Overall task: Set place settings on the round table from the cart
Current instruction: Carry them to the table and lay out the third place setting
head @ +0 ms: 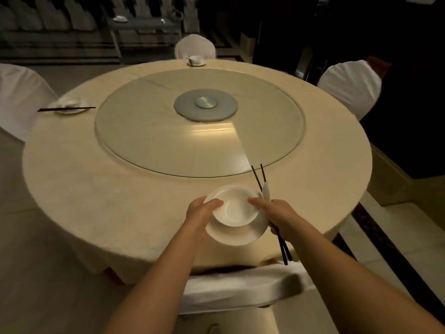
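Note:
A white bowl [234,209] sits on a white plate [237,235], both held over the near edge of the round table [96,189]. My left hand [201,216] grips their left side, thumb on the bowl's rim. My right hand [280,218] holds the right side together with a pair of dark chopsticks [261,177] and a white spoon [266,191]. One place setting [69,106] with chopsticks lies at the table's left edge, another place setting [196,60] at the far edge. The cart [144,25] stands in the dim background.
A glass turntable [149,131] covers the table's middle. White-covered chairs stand at the near edge [240,285], left [21,92], far side [195,45] and right [351,85]. Dark furniture rises on the right.

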